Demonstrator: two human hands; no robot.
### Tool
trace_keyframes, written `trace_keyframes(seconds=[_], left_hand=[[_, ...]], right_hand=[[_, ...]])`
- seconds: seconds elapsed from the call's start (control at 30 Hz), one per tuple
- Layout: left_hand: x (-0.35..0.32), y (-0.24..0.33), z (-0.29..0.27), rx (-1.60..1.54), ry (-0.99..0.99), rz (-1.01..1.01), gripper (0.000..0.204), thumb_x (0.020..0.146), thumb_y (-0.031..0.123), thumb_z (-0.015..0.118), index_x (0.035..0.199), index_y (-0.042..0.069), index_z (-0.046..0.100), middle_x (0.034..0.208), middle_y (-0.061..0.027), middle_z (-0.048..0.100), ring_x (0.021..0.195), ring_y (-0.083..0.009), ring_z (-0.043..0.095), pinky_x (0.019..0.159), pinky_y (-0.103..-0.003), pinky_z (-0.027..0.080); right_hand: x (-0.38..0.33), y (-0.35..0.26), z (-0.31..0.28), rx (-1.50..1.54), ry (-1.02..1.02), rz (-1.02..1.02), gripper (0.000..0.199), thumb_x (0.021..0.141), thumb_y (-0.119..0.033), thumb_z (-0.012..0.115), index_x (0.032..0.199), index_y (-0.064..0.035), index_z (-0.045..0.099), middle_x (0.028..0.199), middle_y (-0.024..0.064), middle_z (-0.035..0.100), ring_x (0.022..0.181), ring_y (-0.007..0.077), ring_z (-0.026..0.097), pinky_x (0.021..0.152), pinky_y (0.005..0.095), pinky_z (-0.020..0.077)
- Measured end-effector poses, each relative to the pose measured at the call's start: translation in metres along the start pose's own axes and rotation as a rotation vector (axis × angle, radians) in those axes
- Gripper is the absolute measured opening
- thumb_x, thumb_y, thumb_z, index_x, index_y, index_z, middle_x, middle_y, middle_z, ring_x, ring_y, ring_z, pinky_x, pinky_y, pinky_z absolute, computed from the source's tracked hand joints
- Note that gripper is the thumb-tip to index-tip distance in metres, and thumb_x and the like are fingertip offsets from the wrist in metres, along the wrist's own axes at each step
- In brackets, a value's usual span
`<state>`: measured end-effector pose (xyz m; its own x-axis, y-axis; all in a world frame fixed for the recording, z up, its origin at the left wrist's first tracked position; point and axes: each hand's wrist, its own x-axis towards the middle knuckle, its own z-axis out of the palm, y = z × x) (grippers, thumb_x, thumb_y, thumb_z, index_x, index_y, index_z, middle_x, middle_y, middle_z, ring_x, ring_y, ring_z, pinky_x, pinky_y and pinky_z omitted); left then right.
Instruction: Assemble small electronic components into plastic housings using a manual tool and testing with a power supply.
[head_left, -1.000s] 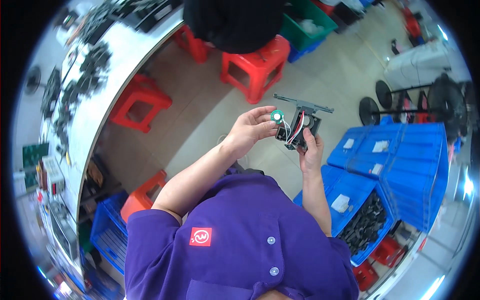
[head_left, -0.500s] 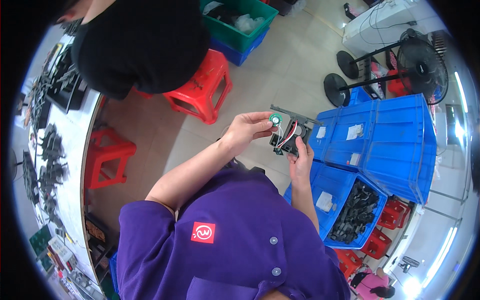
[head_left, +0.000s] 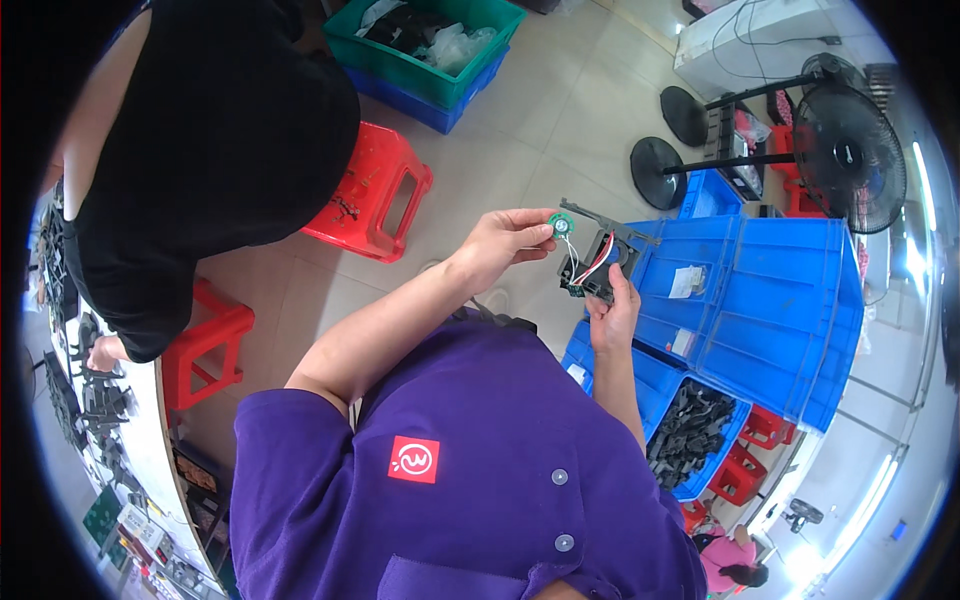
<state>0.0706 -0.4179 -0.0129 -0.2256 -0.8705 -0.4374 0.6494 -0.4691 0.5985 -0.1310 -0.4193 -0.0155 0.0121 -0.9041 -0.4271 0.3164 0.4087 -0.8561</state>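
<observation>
A: Report the nearest items first.
B: The wearer's purple shirt, then both hands, raised in front of it.

A: State of the fingers?
B: Left hand: thumb and fingers closed in a pinch on a small green-rimmed disc, apparently a speaker. Right hand: closed around the lower right of a dark grey housing, thumb on the near face.

A: Position of the work?
B: Held in the air. The disc is just beside the housing, at its upper left. A grey crossbar spans the housing's far end.

A: How far along?
B: Thin white wires run from disc to housing, so that connection appears made. The disc is outside the housing, red and white wires lie exposed across it, and no cover is seen over them. What else is left, I cannot tell.

A: Farther out?
B: Right, blue crates, one holding black parts. Left, a red stool and a co-worker in black, one hand among dark parts on the table. Farther still, a black pedestal fan.
</observation>
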Motion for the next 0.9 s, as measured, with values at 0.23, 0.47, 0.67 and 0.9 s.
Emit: trace_keyframes(seconds=[0.23,0.47,0.67,0.9], left_hand=[[0.021,-0.010,0.023,-0.072,0.031,0.051,0.027,0.085,0.012,0.054,0.111,0.003,0.054,0.090,-0.0012,0.060,0.078,-0.0091,0.056,0.076,-0.024,0.047],[0.024,-0.025,0.027,-0.107,0.039,0.063,0.026,0.085,0.013,0.054,0.110,0.004,0.055,0.088,-0.0002,0.059,0.078,-0.0084,0.055,0.076,-0.024,0.046],[0.018,-0.035,0.026,-0.113,0.060,0.069,0.025,0.085,0.013,0.053,0.109,0.004,0.055,0.087,0.0001,0.059,0.078,-0.0084,0.055,0.076,-0.025,0.045],[0.008,-0.040,0.019,-0.139,0.069,0.046,0.025,0.085,0.013,0.053,0.109,0.004,0.054,0.087,-0.0001,0.059,0.078,-0.0085,0.055,0.075,-0.024,0.045]], right_hand=[[0.018,-0.022,-0.014,-0.090,-0.011,0.041,0.021,0.084,-0.023,0.056,0.069,-0.0094,0.049,0.057,-0.0024,0.048,0.041,0.0035,0.031,0.037,0.0185,0.0224],[0.025,-0.017,-0.036,-0.042,-0.029,0.093,0.018,0.079,-0.023,0.063,0.073,-0.0099,0.051,0.062,-0.0032,0.050,0.039,0.0030,0.031,0.035,0.0176,0.0224],[0.018,-0.013,-0.040,-0.055,-0.026,0.104,0.020,0.081,-0.023,0.060,0.069,-0.0105,0.049,0.058,-0.0034,0.047,0.039,0.0036,0.030,0.036,0.0185,0.0217],[0.005,-0.009,-0.033,-0.062,-0.001,0.114,0.021,0.083,-0.023,0.057,0.068,-0.0113,0.049,0.057,-0.0034,0.046,0.040,0.0040,0.029,0.036,0.0191,0.0214]])
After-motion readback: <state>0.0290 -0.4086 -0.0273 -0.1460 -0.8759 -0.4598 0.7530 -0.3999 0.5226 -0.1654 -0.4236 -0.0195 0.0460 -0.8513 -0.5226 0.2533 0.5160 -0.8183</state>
